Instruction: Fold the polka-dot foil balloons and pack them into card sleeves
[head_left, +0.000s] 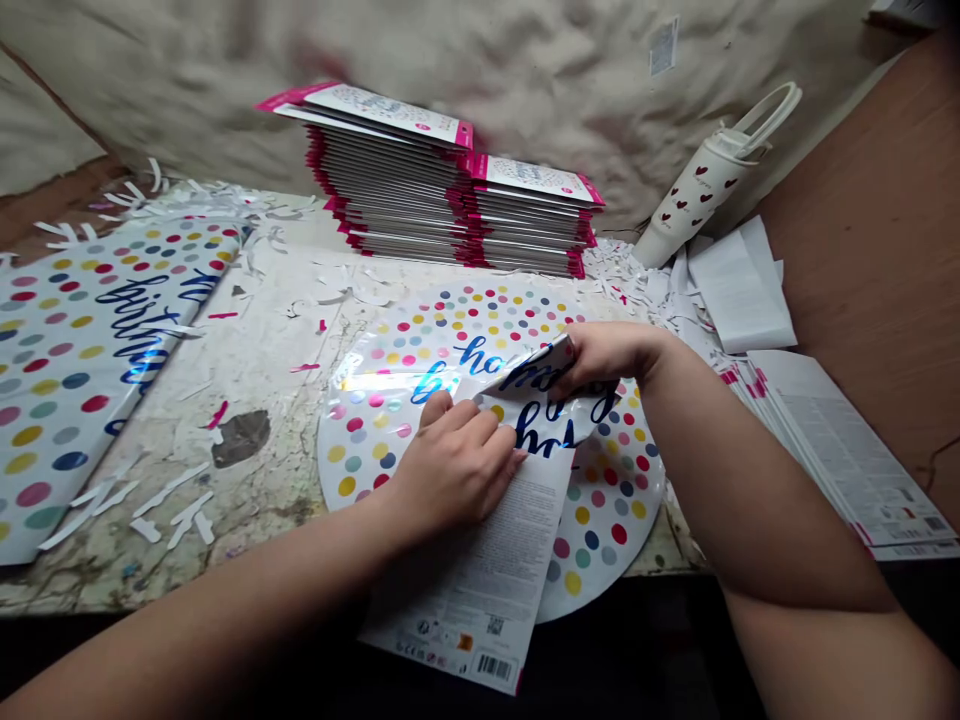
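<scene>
My left hand (465, 455) is closed, its fingers curled over the top of a white printed packet (487, 560) and the foil there. The packet slants towards me, its barcode at the lower end. My right hand (604, 358) pinches the upper end of a folded foil balloon (536, 400) with blue lettering, which meets the packet's top edge; whether it is inside cannot be made out. Beneath both hands, a round white foil balloon (600, 535) with coloured dots lies flat on the table. My fingertips are partly hidden by the foil.
Two stacks of pink-edged packets (405, 190) stand against the back wall. A white tumbler with hearts (697, 195) leans at the right, near more printed packets (855, 450). Dotted foil balloons (67, 390) lie at the left. Paper strips (180, 510) litter the worn table (277, 350).
</scene>
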